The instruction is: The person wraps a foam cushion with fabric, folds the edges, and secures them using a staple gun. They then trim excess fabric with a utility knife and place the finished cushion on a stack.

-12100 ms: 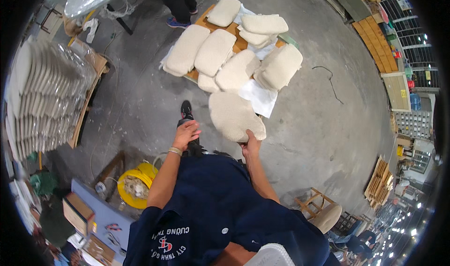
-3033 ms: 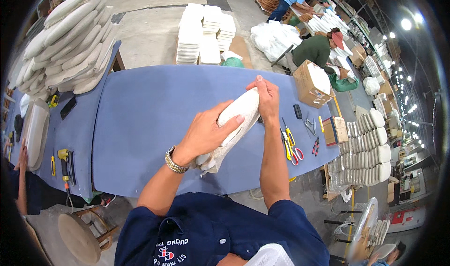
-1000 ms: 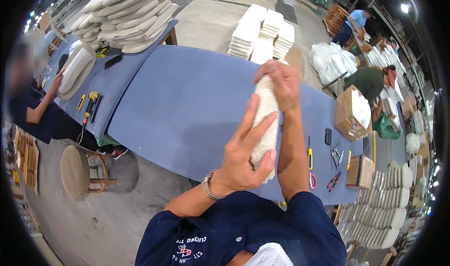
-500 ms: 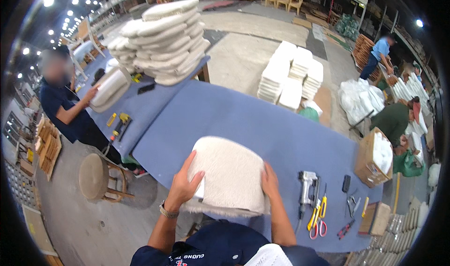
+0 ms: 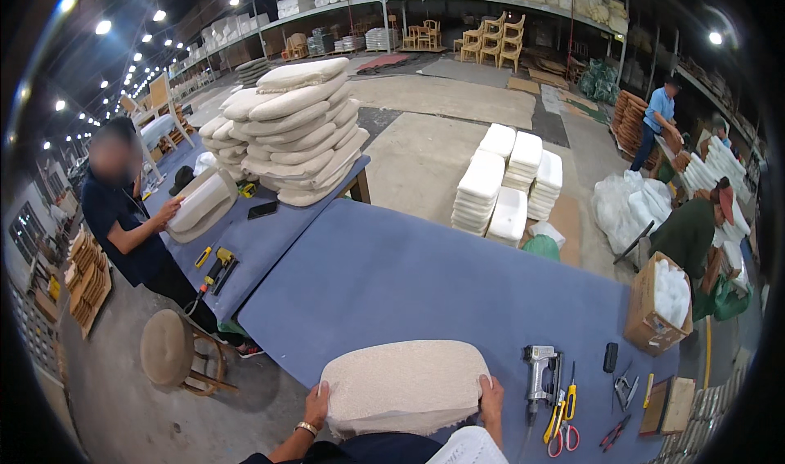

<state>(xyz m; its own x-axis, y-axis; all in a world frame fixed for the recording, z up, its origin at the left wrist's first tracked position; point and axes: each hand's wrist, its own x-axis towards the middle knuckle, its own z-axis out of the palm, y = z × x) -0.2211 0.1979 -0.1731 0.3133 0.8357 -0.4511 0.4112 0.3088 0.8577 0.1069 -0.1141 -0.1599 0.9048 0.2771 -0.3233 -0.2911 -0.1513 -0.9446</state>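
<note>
A seat cushion [image 5: 401,382] in nubby beige fabric is held between my two hands at the near edge of the blue-covered table [image 5: 392,276]. The fabric's loose edge hangs along its near side. My left hand [image 5: 316,407], with a watch at the wrist, grips the left end. At the right end, my right hand [image 5: 491,403] grips the cushion with the thumb on the fabric. The fingers of both hands are partly hidden behind the cushion. To the right lie a silver staple gun [image 5: 541,374], red-handled scissors [image 5: 562,435] and a yellow cutter [image 5: 555,416].
Pliers [image 5: 615,433], a black block [image 5: 610,357] and a cardboard box [image 5: 659,309] of white stuff sit at the right. At left, a co-worker [image 5: 123,210] holds another cushion [image 5: 203,206] beside a tall cushion stack [image 5: 302,129]. White pads [image 5: 482,182] are piled beyond the table.
The cushion has come nearer my body and tilted, now showing its rounded long side. Both hands still hold its ends, the left one lower on it. My view has tipped upward.
</note>
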